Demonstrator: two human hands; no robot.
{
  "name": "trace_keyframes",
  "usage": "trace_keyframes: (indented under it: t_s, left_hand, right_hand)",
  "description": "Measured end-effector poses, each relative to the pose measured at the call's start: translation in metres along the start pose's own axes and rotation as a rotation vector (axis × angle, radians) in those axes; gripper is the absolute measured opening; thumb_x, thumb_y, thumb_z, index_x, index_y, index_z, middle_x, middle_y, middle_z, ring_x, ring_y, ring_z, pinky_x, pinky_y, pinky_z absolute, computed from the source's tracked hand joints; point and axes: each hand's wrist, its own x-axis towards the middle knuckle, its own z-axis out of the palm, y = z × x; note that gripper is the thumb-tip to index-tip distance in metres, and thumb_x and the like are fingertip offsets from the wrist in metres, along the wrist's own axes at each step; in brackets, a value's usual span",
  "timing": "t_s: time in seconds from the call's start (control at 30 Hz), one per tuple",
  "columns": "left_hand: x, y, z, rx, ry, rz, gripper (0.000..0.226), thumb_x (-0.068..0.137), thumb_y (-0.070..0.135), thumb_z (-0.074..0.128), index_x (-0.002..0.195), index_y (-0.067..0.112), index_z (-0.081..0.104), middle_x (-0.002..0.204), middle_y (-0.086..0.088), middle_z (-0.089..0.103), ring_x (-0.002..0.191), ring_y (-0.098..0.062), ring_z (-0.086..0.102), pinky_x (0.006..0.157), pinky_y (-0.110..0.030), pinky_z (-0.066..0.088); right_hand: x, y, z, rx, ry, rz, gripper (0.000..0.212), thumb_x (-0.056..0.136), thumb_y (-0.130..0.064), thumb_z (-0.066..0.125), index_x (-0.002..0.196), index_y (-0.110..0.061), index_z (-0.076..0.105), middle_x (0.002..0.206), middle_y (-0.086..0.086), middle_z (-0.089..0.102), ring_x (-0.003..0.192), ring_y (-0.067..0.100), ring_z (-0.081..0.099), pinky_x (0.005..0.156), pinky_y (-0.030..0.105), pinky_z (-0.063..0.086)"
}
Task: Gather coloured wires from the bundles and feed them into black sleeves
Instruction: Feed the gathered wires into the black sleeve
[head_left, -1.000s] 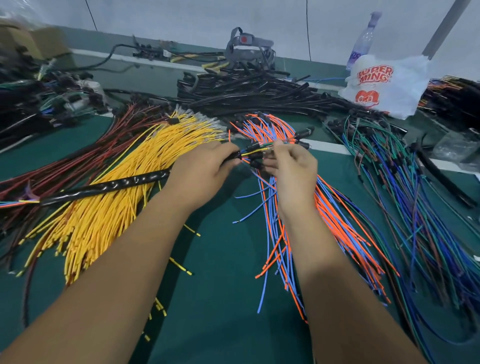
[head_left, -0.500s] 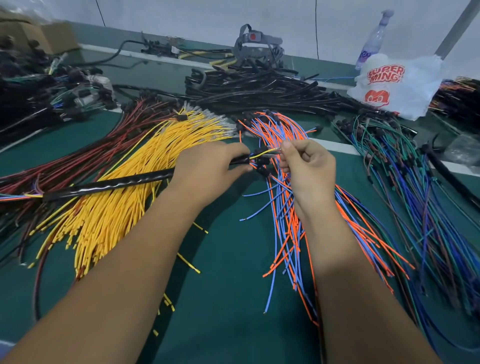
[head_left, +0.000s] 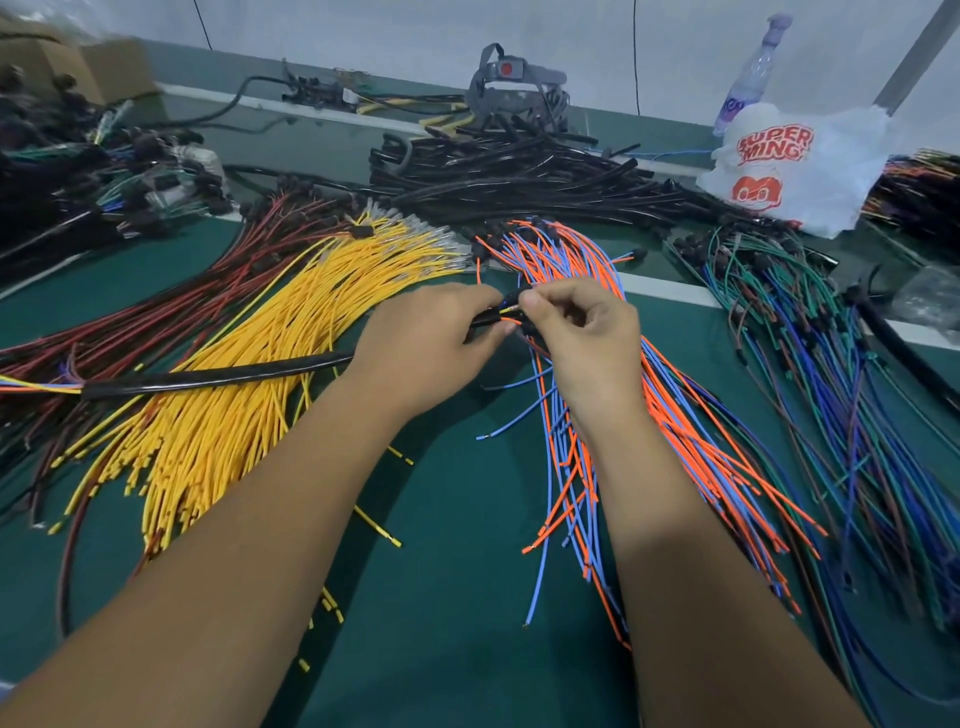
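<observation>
Your left hand (head_left: 426, 343) is wrapped around the mouth end of the black sleeve (head_left: 218, 376), just left of the frame's centre, and the rest of the sleeve trails away toward the left edge, lying across the yellow wire bundle (head_left: 249, 395) on the green table (head_left: 457, 597). A few thin coloured wire ends (head_left: 41, 387) poke out of its far end at the left edge. Your right hand (head_left: 582, 338), close against the left at the centre, pinches the gathered wires (head_left: 511, 306) between thumb and forefinger right at the sleeve's opening; exactly how many strands you hold is too small to tell. Expect the wires to be light, limp and springy: pushed from far back they would probably buckle, so take hold close to the sleeve mouth and feed in short strokes, re-pinching near the opening each time. The insulation looks smooth and may slip, so a firm fingertip pinch seems wiser than a whole-fist grip. The sleeve looks soft and glossy and will likely bend or collapse if squeezed hard, so hold it just behind the mouth with enough pressure to steady it, not to flatten it. The orange and blue wire bundle (head_left: 597, 426) fans out beneath your right wrist toward the lower right, and the spare black sleeves (head_left: 519, 171) are heaped at upper centre, both within easy reach.
</observation>
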Motion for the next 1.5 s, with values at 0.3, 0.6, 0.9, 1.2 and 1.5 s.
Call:
trace_keyframes:
  t_s: [0.3, 0.6, 0.9, 1.2, 1.5]
  left_hand:
    - [0.002, 0.001, 0.008, -0.308, 0.122, -0.278, 0.017, 0.085, 0.046, 0.06, 0.1, 0.04, 0.066, 0.08, 0.013, 0.066, 0.076, -0.009, 0.056, 0.06, -0.028, 0.042]
    - [0.0, -0.002, 0.009, -0.258, 0.129, -0.218, 0.023, 0.083, 0.047, 0.054, 0.1, 0.037, 0.066, 0.08, 0.013, 0.068, 0.075, -0.007, 0.054, 0.056, -0.022, 0.04]
    - [0.004, -0.014, -0.017, 0.025, -0.17, -0.142, 0.02, 0.091, 0.045, 0.052, 0.099, 0.029, 0.06, 0.087, 0.006, 0.064, 0.084, -0.022, 0.056, 0.057, -0.029, 0.037]
    - [0.069, -0.058, -0.144, -0.111, -0.264, -0.279, 0.033, 0.094, 0.038, 0.054, 0.074, 0.013, 0.06, 0.059, -0.003, 0.049, 0.054, -0.014, 0.044, 0.046, -0.025, 0.028]
    - [0.096, -0.186, -0.297, 0.64, -0.01, -0.516, 0.044, 0.093, 0.048, 0.048, 0.115, 0.011, 0.058, 0.118, -0.021, 0.057, 0.11, -0.036, 0.051, 0.088, -0.042, 0.042]
  right_hand:
    - [-0.001, -0.001, 0.003, 0.232, 0.101, 0.107, 0.014, 0.085, 0.0, 0.068, 0.091, -0.012, 0.063, 0.085, 0.006, 0.065, 0.075, 0.014, 0.06, 0.073, 0.027, 0.049]
    - [-0.001, 0.001, 0.003, 0.155, 0.062, 0.042, 0.021, 0.085, 0.002, 0.067, 0.074, -0.016, 0.069, 0.063, -0.012, 0.068, 0.061, 0.001, 0.062, 0.064, 0.019, 0.051]
    - [0.002, 0.0, 0.003, 0.198, 0.176, 0.019, 0.019, 0.086, 0.006, 0.062, 0.083, -0.012, 0.066, 0.072, -0.003, 0.068, 0.063, 0.004, 0.063, 0.069, 0.022, 0.053]
    - [0.001, -0.043, 0.051, 0.007, 0.149, -0.243, 0.033, 0.086, 0.007, 0.057, 0.105, -0.02, 0.062, 0.11, 0.006, 0.057, 0.087, -0.006, 0.053, 0.075, 0.005, 0.039]
    - [-0.006, -0.056, 0.104, -0.015, -0.28, -0.159, 0.027, 0.09, 0.004, 0.055, 0.085, -0.018, 0.068, 0.095, -0.002, 0.066, 0.092, 0.007, 0.06, 0.08, 0.014, 0.045]
